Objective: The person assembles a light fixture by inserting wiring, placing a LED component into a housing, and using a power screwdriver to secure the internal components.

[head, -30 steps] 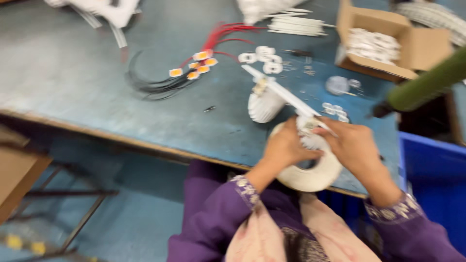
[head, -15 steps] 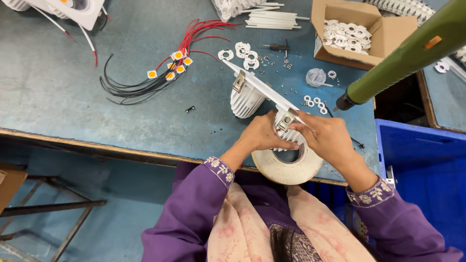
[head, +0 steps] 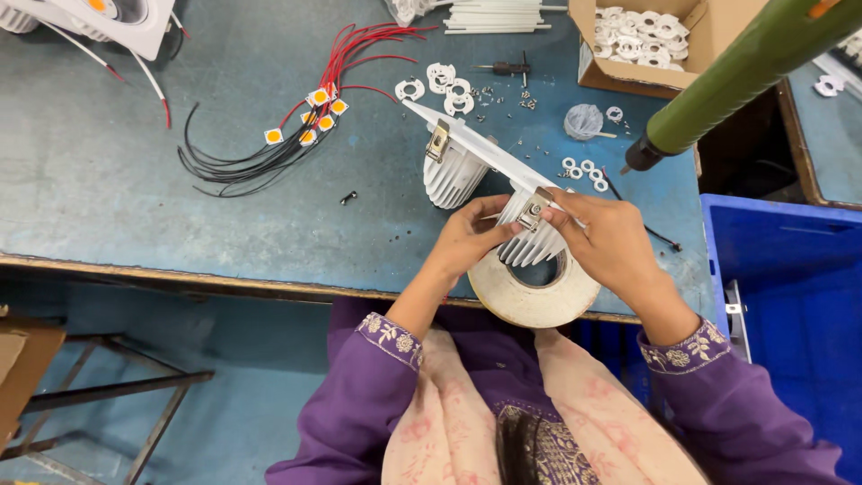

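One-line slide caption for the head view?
Both hands, left hand and right hand, hold a white finned lamp housing over a tape roll.

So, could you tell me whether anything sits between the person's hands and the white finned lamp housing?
Nothing visible does. The left hand and right hand both already touch the finned lamp housing, which sits in a roll of tape at the table edge.

The long white twin-lamp fixture with ribbed heat sinks [head: 485, 166] rests on the wide roll of tape [head: 534, 292] at the near edge of the worn blue table [head: 180, 207]. To its left lies the bundle of black and red wires [head: 269, 153]; behind it, on the right, stands the open cardboard box of white rings [head: 660, 40].
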